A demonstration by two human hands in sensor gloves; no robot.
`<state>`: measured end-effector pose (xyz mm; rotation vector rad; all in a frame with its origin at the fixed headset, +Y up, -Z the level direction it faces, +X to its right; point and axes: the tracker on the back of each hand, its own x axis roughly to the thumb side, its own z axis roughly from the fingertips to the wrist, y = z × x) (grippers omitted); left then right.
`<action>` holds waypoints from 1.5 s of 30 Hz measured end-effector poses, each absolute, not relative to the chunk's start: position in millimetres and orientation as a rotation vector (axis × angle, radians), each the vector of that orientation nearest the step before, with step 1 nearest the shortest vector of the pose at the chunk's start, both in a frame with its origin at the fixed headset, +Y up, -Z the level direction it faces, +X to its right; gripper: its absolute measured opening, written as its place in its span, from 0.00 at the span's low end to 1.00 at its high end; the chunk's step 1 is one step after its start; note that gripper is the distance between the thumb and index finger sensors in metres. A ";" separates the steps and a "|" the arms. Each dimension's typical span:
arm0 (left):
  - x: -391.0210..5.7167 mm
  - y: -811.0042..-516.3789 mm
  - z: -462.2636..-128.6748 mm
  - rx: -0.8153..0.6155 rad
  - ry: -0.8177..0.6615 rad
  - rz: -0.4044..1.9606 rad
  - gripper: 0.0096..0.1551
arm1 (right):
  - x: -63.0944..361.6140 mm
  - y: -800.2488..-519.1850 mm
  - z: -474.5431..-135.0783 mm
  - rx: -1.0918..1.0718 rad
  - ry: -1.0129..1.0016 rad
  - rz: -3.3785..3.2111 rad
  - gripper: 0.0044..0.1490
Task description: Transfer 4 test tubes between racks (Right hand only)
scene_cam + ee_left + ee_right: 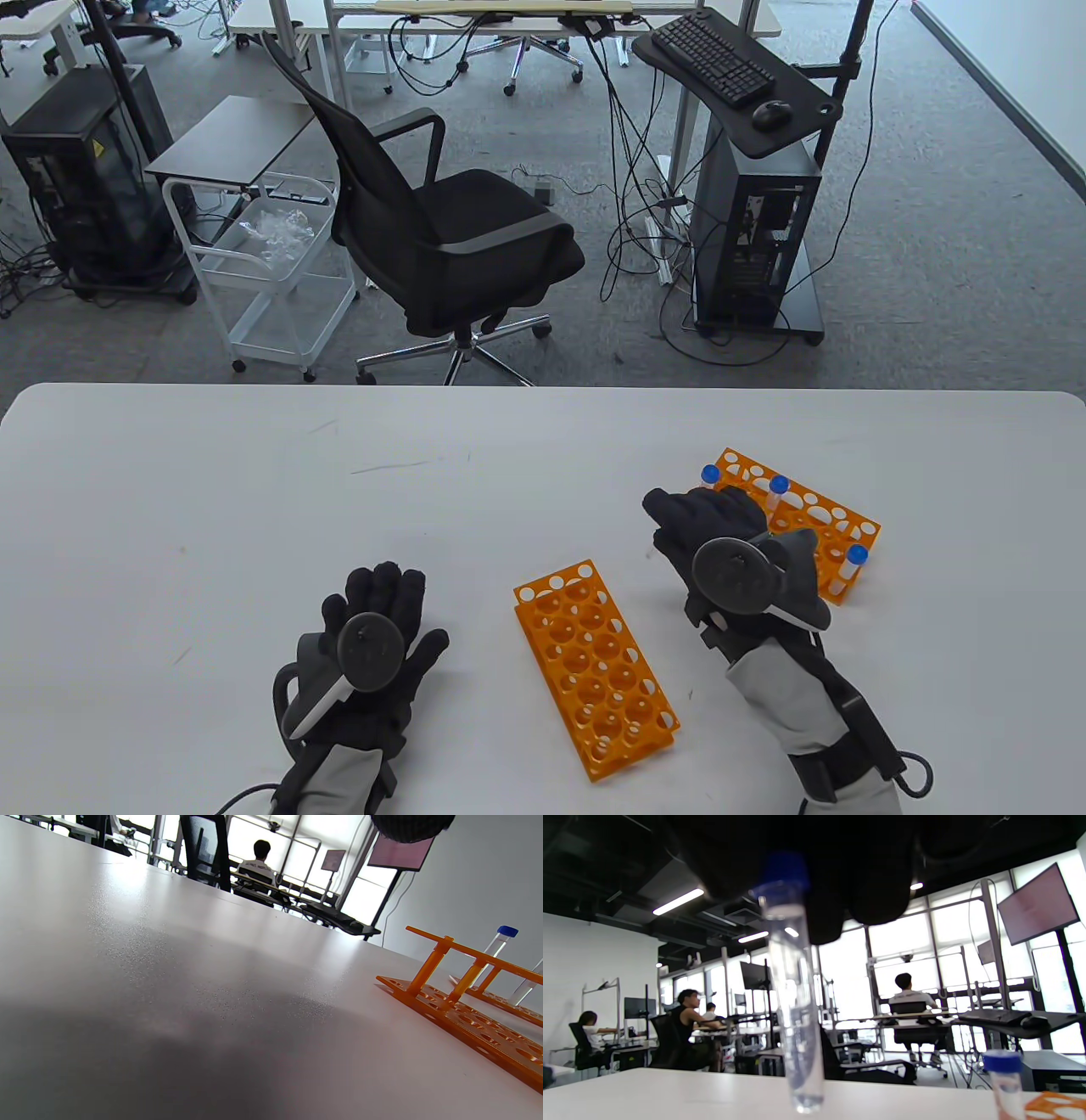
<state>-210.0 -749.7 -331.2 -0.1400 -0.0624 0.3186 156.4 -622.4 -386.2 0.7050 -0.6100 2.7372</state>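
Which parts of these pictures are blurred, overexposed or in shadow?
Right wrist view: the test tube close to the lens is soft, the glove above it is almost black, the windows are blown out. Left wrist view: a broad shadow darkens the near table; sheen farther back. Table view: evenly lit, sharp, edges bowed.

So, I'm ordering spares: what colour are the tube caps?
Blue; the test tube cap shows best in the right wrist view.
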 end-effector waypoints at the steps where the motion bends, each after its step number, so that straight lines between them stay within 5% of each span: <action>1: -209.9 -749.8 -331.2 -0.141 -0.062 0.317 0.43 | 152.2 -623.2 -385.6 0.719 -0.605 2.731 0.29; 20: -210.5 -749.3 -330.8 -0.144 -0.059 0.326 0.43 | 87.5 -644.1 -382.6 0.910 -0.450 2.692 0.29; 45: -210.7 -749.0 -330.9 -0.143 -0.064 0.330 0.43 | 66.7 -672.7 -394.4 0.956 -0.270 2.781 0.29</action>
